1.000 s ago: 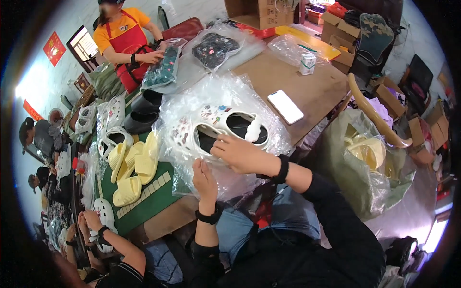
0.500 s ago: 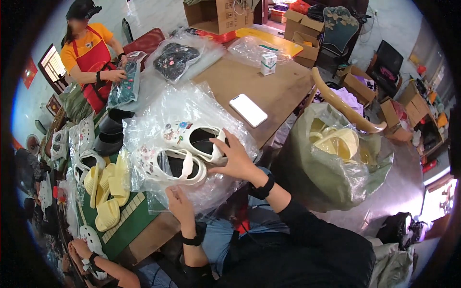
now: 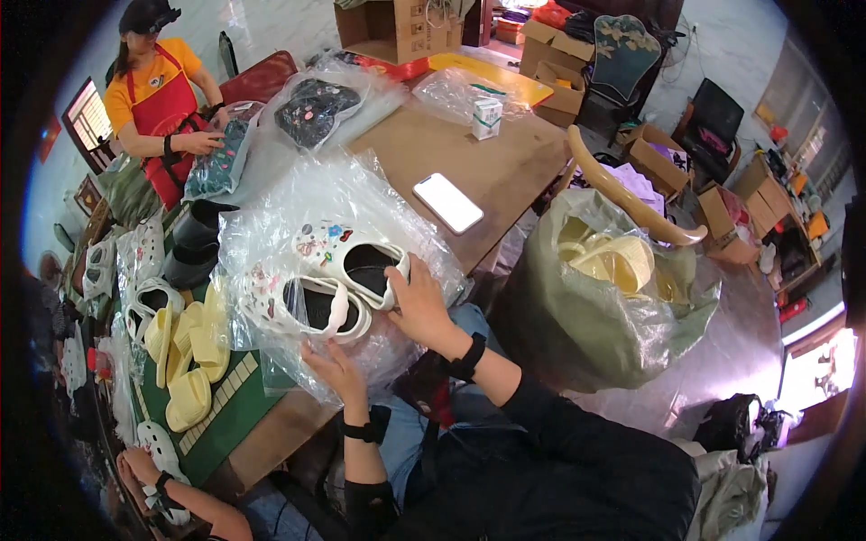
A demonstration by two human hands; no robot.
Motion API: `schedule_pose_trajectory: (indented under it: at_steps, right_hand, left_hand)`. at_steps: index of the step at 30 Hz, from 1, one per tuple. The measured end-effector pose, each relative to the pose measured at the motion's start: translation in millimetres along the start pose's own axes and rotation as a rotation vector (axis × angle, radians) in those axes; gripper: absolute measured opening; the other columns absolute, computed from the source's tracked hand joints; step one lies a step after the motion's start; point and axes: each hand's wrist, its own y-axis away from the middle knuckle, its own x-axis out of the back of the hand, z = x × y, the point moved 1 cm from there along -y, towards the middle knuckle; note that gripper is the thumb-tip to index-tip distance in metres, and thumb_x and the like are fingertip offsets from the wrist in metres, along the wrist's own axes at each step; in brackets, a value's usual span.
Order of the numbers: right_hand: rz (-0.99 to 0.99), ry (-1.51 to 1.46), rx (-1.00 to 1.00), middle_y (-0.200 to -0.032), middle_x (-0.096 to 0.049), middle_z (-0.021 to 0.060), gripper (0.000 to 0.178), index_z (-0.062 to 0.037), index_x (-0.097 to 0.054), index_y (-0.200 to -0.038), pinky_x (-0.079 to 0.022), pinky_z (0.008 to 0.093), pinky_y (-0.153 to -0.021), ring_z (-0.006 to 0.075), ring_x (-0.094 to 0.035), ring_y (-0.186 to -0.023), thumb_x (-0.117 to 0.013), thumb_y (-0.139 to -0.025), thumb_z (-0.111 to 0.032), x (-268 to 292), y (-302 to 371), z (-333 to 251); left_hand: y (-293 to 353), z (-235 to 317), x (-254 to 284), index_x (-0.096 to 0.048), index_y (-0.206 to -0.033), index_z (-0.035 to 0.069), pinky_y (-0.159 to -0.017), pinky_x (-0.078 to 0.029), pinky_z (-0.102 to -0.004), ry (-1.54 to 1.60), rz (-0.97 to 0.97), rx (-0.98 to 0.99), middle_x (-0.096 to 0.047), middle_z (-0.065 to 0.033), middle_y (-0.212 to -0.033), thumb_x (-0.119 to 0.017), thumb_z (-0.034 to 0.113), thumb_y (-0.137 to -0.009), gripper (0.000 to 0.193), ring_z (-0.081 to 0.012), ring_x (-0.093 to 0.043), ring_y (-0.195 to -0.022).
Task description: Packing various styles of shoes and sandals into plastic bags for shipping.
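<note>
A pair of white clogs with colourful charms lies side by side on clear plastic bags [image 3: 347, 194], toes pointing left. My right hand [image 3: 422, 307] curls its fingers over the heel of the farther clog [image 3: 320, 245]. Just below the heel of the nearer clog [image 3: 262, 298] is my left hand [image 3: 338, 374], its fingers stretched apart and their tips close to the shoe's rim. Whether those tips touch the clog or only the plastic, I cannot tell.
A white-screened phone [image 3: 448, 203] and a small box [image 3: 487, 119] lie on the brown table [image 3: 397, 135]. Yellow slippers [image 3: 189, 401] sit at left. On my right stands a green sack [image 3: 577, 325] of pale yellow slippers. A co-worker [image 3: 158, 108] handles a bagged dark item [image 3: 225, 149].
The whole scene has shifted slightly left in view. My right hand's fingers have closed in on the farther clog's heel; my left hand's fingers have opened out beside the nearer heel.
</note>
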Motion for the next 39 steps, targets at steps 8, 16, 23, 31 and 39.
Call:
schedule_pose_trajectory:
  at_steps: [8,16,23,31,39]
  right_hand:
    - [-0.048,0.067,-0.064,-0.128,-0.032,0.0297,0.074,-0.0087,-0.04,-0.125,-0.039,0.048,-0.092,0.0444,-0.037,-0.116,-0.075,-0.061,-0.019,8.7,-14.9,-15.8]
    - [-0.006,0.021,0.007,-0.134,-0.025,0.0329,0.094,-0.0097,-0.023,-0.139,-0.033,0.0452,-0.1,0.045,-0.033,-0.122,-0.076,-0.062,-0.026,5.6,-11.0,-13.3]
    - [0.077,-0.719,-0.092,-0.138,-0.021,0.0285,0.106,0.0008,-0.013,-0.137,-0.024,0.0415,-0.107,0.0394,-0.026,-0.129,-0.081,-0.063,-0.032,-13.8,12.8,36.3]
    - [-0.106,-0.485,-0.127,-0.136,-0.03,0.0223,0.113,0.0024,-0.014,-0.136,-0.027,0.037,-0.105,0.0306,-0.033,-0.126,-0.084,-0.055,-0.031,-12.1,-12.2,39.4]
    - [-0.11,-0.798,0.002,-0.144,-0.019,0.0196,0.123,-0.0064,-0.006,-0.139,-0.021,0.0401,-0.108,0.0288,-0.025,-0.132,-0.088,-0.05,-0.03,-41.9,0.2,76.7]
  left_hand:
    - [-7.0,0.0,0.5,-0.025,-0.13,-0.01,-0.104,-0.022,-0.0418,0.014,-0.063,0.02,-0.032,-0.0298,-0.131,-0.047,0.024,-0.092,0.056,-0.0402,-0.032,-0.123]
    - [-12.0,12.0,34.8,-0.025,-0.133,-0.008,-0.105,-0.019,-0.0456,-0.019,-0.346,-0.042,-0.03,-0.0281,-0.134,-0.049,0.027,-0.089,0.061,-0.0399,-0.028,-0.126]
    - [7.4,0.9,49.7,-0.03,-0.133,-0.002,-0.104,-0.016,-0.0539,-0.695,-0.316,-0.321,-0.037,-0.0212,-0.133,-0.054,0.027,-0.083,0.063,-0.0356,-0.032,-0.126]
    - [3.9,2.1,38.3,-0.036,-0.128,-0.004,-0.104,-0.018,-0.0547,-0.678,-0.352,-0.236,-0.04,-0.0233,-0.129,-0.055,0.028,-0.082,0.059,-0.0362,-0.032,-0.126]
    - [0.6,1.1,38.3,-0.032,-0.117,-0.006,-0.101,-0.018,-0.0636,-0.665,-0.461,-0.196,-0.037,-0.0278,-0.124,-0.056,0.022,-0.082,0.051,-0.0456,-0.03,-0.123]
